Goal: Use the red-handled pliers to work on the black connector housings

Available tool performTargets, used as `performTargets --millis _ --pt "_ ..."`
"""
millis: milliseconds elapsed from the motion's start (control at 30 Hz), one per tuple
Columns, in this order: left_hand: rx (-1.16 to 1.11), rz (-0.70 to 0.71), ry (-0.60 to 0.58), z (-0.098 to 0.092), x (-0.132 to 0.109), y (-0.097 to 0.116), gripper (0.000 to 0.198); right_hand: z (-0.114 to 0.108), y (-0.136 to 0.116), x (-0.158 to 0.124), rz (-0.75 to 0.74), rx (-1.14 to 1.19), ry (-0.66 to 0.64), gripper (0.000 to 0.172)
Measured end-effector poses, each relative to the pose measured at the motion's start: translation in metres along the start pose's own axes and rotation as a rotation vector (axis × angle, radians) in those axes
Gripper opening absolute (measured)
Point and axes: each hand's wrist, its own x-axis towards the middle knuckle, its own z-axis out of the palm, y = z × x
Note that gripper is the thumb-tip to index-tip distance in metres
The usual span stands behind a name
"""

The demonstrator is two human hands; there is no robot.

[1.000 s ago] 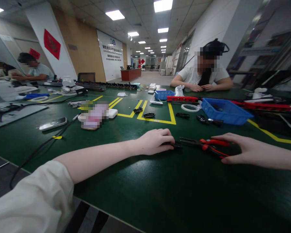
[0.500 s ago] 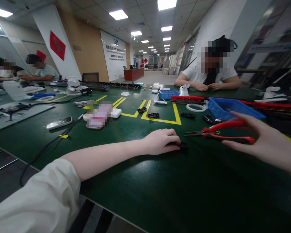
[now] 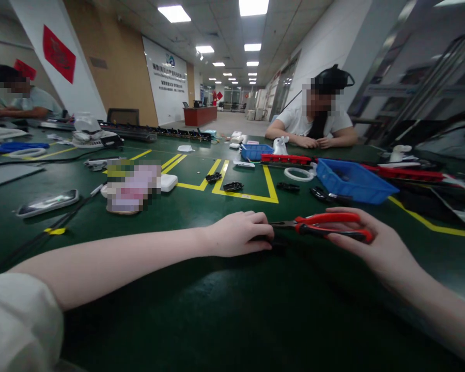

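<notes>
My left hand [image 3: 242, 233] rests low over the green table, its fingers closed on a small black part [image 3: 279, 245]. Most of that part is hidden under the fingers and blends into the dark tabletop. In my right hand [image 3: 372, 235] is a pair of needle-nose pliers [image 3: 320, 223] with red and black handles. Their jaws point left and reach the fingertips of my left hand; whether they touch the black part I cannot tell. Beyond my hands lie several similar black parts, one [image 3: 233, 186] near the yellow tape and another [image 3: 288, 187] to its right.
A blue bin [image 3: 352, 181] stands at the right, with a white ring [image 3: 298, 174] to its left. Phones, one of them silver-edged [image 3: 48, 203], a white case [image 3: 168, 182] and a black cable [image 3: 67, 217] lie at the left. Across the table a person [image 3: 313, 119] sits.
My right hand has brought the pliers left and closer to my left hand, and the handles have come nearer together. The camera view has turned somewhat to the right.
</notes>
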Motion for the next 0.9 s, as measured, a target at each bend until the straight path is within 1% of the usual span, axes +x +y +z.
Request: performTargets --millis 100,200,300,367,400,467,533,600,667,767,833,900 --pt "-0.062 -0.047 -0.052 -0.005 -0.001 -0.001 0.013 0.007 -0.007 -0.014 -0.067 0.098 -0.012 0.054" --pt "-0.063 -0.035 -0.048 -0.003 -0.001 -0.004 0.014 0.009 -0.007 -0.028 -0.051 0.155 0.020 0.054" --pt "-0.052 -0.016 -0.026 0.001 -0.002 -0.003 0.015 0.007 -0.001 -0.037 0.021 0.209 0.117 0.051" --pt "-0.064 -0.023 -0.015 0.003 -0.003 -0.002 0.015 0.006 0.002 -0.040 0.068 0.298 0.177 0.048" --pt "-0.076 -0.038 -0.012 0.004 -0.004 -0.001 0.015 0.006 0.003 -0.041 0.093 0.364 0.188 0.046" --pt "-0.110 -0.081 -0.002 0.004 -0.005 0.001 0.013 0.006 0.001 -0.042 0.145 0.520 0.172 0.040" --pt "-0.151 -0.117 0.000 0.003 -0.007 0.002 0.013 0.005 -0.005 -0.044 0.212 0.657 0.125 0.036" --pt "-0.184 -0.132 -0.004 0.003 -0.008 0.002 0.015 0.003 -0.012 -0.047 0.296 0.758 0.094 0.039" --pt "-0.207 -0.139 -0.010 0.003 -0.008 0.002 0.016 0.003 -0.019 -0.050 0.372 0.828 0.104 0.042" --pt "-0.223 -0.140 -0.011 0.003 -0.008 0.001 0.015 0.005 -0.026 -0.052 0.392 0.866 0.138 0.040" --pt "-0.235 -0.138 -0.014 0.002 -0.008 0.001 0.013 0.008 -0.028 -0.054 0.362 0.842 0.161 0.039" --pt "-0.242 -0.136 -0.019 0.002 -0.008 0.002 0.012 0.011 -0.029 -0.055 0.322 0.790 0.185 0.041"
